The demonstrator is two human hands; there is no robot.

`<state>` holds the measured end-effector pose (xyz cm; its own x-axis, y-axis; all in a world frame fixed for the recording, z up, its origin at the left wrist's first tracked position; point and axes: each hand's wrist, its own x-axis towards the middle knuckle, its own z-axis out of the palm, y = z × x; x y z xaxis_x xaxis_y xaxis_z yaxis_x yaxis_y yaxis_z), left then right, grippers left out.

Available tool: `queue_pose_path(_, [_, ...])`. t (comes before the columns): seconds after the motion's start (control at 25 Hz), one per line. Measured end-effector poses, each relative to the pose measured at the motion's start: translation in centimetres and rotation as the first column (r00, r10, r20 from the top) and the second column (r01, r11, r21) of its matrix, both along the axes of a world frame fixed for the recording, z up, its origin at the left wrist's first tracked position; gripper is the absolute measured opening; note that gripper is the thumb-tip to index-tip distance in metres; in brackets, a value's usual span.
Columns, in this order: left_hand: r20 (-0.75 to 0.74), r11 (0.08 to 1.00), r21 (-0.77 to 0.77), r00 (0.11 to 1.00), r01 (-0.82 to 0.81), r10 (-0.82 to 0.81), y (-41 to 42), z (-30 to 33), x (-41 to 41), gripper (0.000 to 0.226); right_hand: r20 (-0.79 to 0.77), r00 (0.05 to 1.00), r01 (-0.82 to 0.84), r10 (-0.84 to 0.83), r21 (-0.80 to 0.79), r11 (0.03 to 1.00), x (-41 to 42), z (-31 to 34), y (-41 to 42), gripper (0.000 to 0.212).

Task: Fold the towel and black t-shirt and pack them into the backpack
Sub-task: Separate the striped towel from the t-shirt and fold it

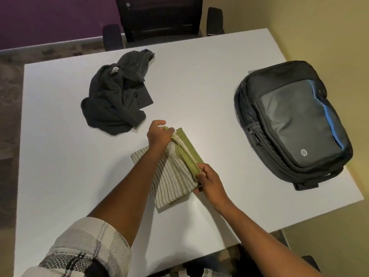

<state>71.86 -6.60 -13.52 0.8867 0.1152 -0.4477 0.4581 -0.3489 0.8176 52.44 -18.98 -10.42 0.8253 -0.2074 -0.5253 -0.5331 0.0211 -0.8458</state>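
A cream towel point(173, 176) with thin stripes and a green border lies partly folded on the white table point(60, 156), near its middle front. My left hand point(158, 134) grips the far end of the green edge. My right hand point(207, 181) pinches the near end of that same edge. The green edge is lifted a little between the two hands. A black t-shirt point(113, 96) lies crumpled at the back left of the table. The dark grey backpack point(293, 120) lies flat at the right side, and its zips look closed.
A black office chair point(159, 17) stands behind the table's far edge. The table's right edge runs close beside the backpack. Bare table top lies between the towel and the backpack.
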Motion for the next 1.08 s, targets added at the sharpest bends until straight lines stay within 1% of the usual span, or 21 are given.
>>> queue_pose_path(0.04, [-0.010, 1.000, -0.007, 1.000, 0.006, -0.006, -0.6, -0.2, 0.1, 0.037, -0.006, 1.000, 0.012, -0.012, -0.018, 1.000, 0.1, -0.4, -0.6, 0.020])
queue_pose_path(0.08, [-0.024, 1.000, -0.023, 1.000, 0.010, -0.011, -1.0, -0.5, 0.1, 0.036, -0.011, 1.000, 0.022, -0.022, -0.079, 0.997, 0.1, -1.1, -1.0, 0.019])
queue_pose_path(0.16, [-0.057, 0.996, -0.088, 0.998, 0.025, -0.030, -1.7, -0.9, 0.1, 0.034, -0.010, 0.999, 0.038, -0.043, -0.289, 0.956, 0.0, -2.6, -1.8, 0.016])
queue_pose_path(0.24, [-0.051, 0.989, -0.140, 0.997, 0.047, -0.055, -1.8, -1.0, -0.4, 0.030, -0.025, 0.993, 0.088, -0.113, -0.471, 0.878, -0.1, -3.7, -2.3, 0.014])
queue_pose_path(0.28, [-0.029, 0.991, -0.115, 0.997, 0.068, -0.072, -1.6, -0.8, -0.9, 0.027, -0.045, 0.987, 0.109, -0.155, -0.524, 0.845, 0.0, -3.9, -2.4, 0.017])
queue_pose_path(0.36, [0.058, 0.992, 0.052, 0.991, 0.118, -0.121, -0.9, -0.9, -2.7, 0.022, -0.057, 0.983, 0.108, -0.175, -0.594, 0.798, 0.5, -4.0, -2.2, 0.021])
queue_pose_path(0.44, [0.163, 0.954, 0.257, 0.966, 0.157, -0.203, 0.1, -1.6, -5.7, 0.025, 0.022, 0.996, 0.082, -0.087, -0.622, 0.779, 1.5, -3.9, -1.2, 0.023])
queue_pose_path(0.48, [0.190, 0.912, 0.368, 0.945, 0.183, -0.266, 0.5, -2.5, -7.4, 0.031, 0.080, 0.997, 0.062, -0.017, -0.616, 0.785, 2.1, -3.9, -0.4, 0.025])
queue_pose_path(0.52, [0.181, 0.847, 0.486, 0.924, 0.214, -0.337, 0.8, -3.5, -9.0, 0.041, 0.129, 0.990, 0.028, 0.064, -0.606, 0.795, 2.9, -4.1, 0.5, 0.029])
queue_pose_path(0.56, [0.140, 0.766, 0.591, 0.904, 0.252, -0.405, 1.2, -4.6, -10.6, 0.053, 0.161, 0.975, -0.026, 0.153, -0.604, 0.797, 3.8, -4.6, 1.4, 0.035])
queue_pose_path(0.6, [0.093, 0.686, 0.667, 0.881, 0.290, -0.464, 1.5, -5.5, -12.2, 0.064, 0.164, 0.952, -0.102, 0.257, -0.625, 0.774, 4.8, -5.5, 2.2, 0.043])
queue_pose_path(0.64, [0.057, 0.613, 0.720, 0.852, 0.327, -0.521, 2.1, -6.4, -13.5, 0.073, 0.129, 0.918, -0.195, 0.376, -0.679, 0.708, 5.5, -6.6, 2.7, 0.050])
queue_pose_path(0.72, [-0.005, 0.474, 0.781, 0.765, 0.405, -0.645, 3.9, -7.7, -15.4, 0.084, -0.002, 0.830, -0.349, 0.558, -0.782, 0.516, 6.4, -8.6, 2.9, 0.058])
queue_pose_path(0.76, [-0.007, 0.439, 0.791, 0.724, 0.427, -0.690, 5.1, -8.3, -16.0, 0.084, -0.053, 0.791, -0.392, 0.609, -0.808, 0.440, 6.4, -9.5, 2.5, 0.059])
queue_pose_path(0.8, [0.017, 0.433, 0.793, 0.694, 0.429, -0.720, 6.2, -8.6, -16.3, 0.084, -0.076, 0.761, -0.411, 0.645, -0.825, 0.388, 6.1, -10.2, 1.8, 0.058])
queue_pose_path(0.88, [0.034, 0.427, 0.789, 0.664, 0.441, -0.747, 8.1, -8.7, -15.9, 0.084, -0.090, 0.710, -0.418, 0.698, -0.852, 0.316, 5.4, -11.2, 0.7, 0.057])
queue_pose_path(0.96, [0.013, 0.403, 0.783, 0.636, 0.474, -0.772, 9.2, -8.7, -15.5, 0.084, -0.111, 0.690, -0.423, 0.715, -0.863, 0.275, 4.9, -11.5, 0.3, 0.058])
queue_pose_path(1.04, [-0.009, 0.382, 0.783, 0.622, 0.491, -0.783, 9.9, -8.7, -15.4, 0.085, -0.123, 0.736, -0.393, 0.665, -0.878, 0.273, 4.9, -10.9, 0.6, 0.058])
queue_pose_path(1.08, [-0.022, 0.376, 0.788, 0.632, 0.489, -0.775, 9.9, -8.7, -15.5, 0.085, -0.126, 0.762, -0.371, 0.635, -0.889, 0.268, 5.2, -10.6, 0.7, 0.059])
